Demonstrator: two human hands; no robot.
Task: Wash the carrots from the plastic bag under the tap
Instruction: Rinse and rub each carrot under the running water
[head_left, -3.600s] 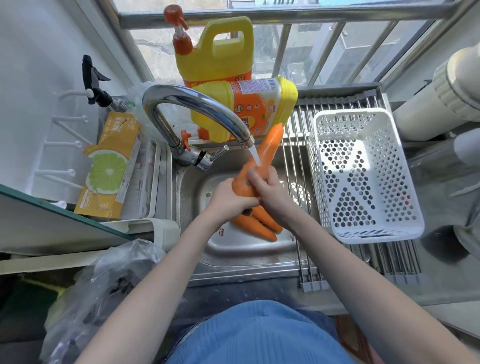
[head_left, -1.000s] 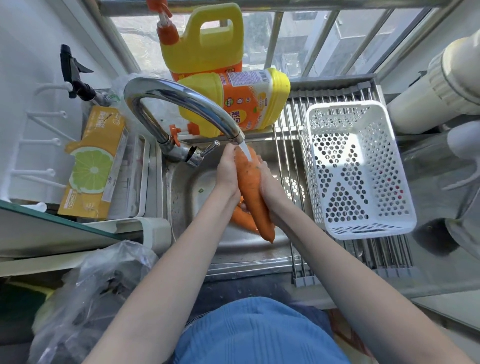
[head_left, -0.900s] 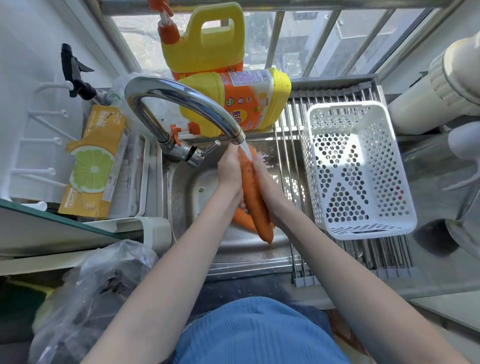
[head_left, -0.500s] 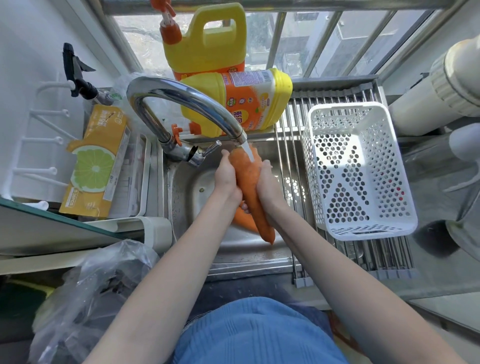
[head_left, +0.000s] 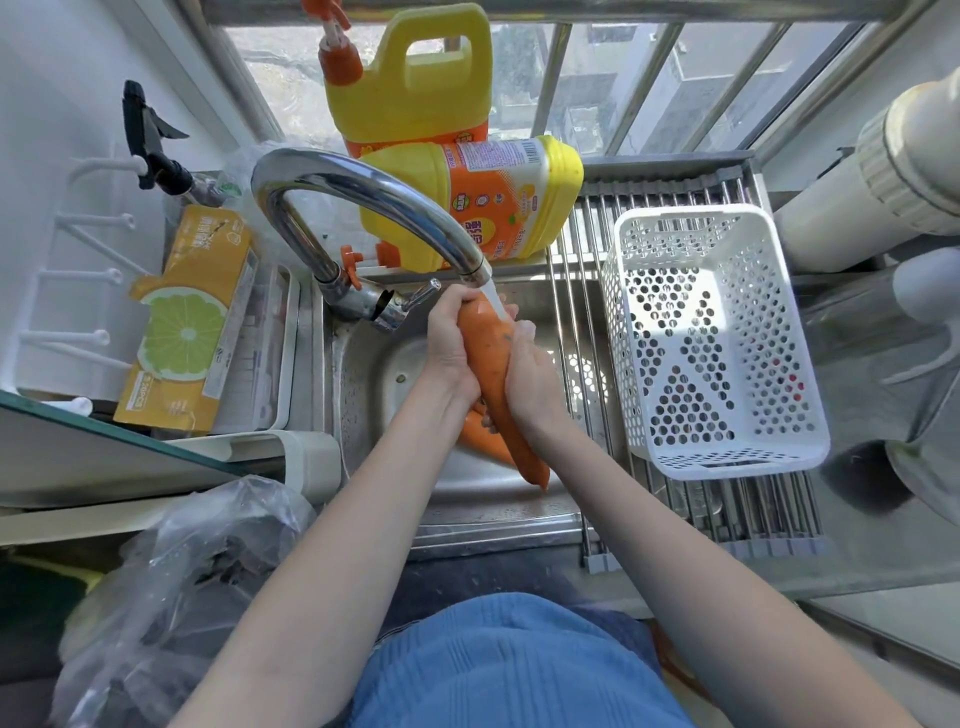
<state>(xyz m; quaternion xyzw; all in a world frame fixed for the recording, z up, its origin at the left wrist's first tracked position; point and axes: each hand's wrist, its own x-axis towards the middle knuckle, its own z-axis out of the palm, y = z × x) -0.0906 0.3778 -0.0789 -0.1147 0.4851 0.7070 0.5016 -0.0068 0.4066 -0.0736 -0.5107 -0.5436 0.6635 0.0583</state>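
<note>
Both hands, left hand (head_left: 448, 347) and right hand (head_left: 531, 375), clasp 1 carrot (head_left: 493, 382) over the sink (head_left: 374, 364), thick end under the tap (head_left: 363, 205) stream; best to rotate it, rubbing toward the tip, grip firm since wet.

Both bare forearms reach forward and converge, the left hand (head_left: 451, 343) curled with fingers wrapped over the top, the right hand (head_left: 530, 376) pressed palm-in just beside it, thumbs up, wrists close together, both closed in a grip.
</note>
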